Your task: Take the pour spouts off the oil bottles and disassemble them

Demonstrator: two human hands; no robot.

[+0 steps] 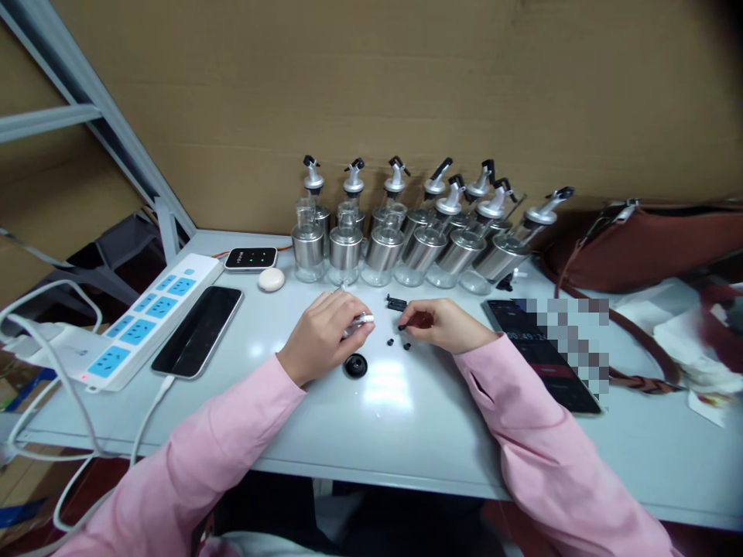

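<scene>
At a pale worktable (429, 422), a person in pink sleeves curls the left hand (323, 334) closely around a silver piece (364, 319), near centre, while the right hand (444, 325) pinches a small black part (402, 328) between thumb and fingertips. Between them lie two black bits (407, 346) and a black strip (397, 303); a round black cap (355, 366) rests nearer. Beyond stand steel-sleeved glass bottles: three at front left with uncovered necks (307, 249), the others wearing silver pourers (542, 215). Their clear bases show, but any contents cannot be made out. Far right, a brown bag (627, 244) slumps.
</scene>
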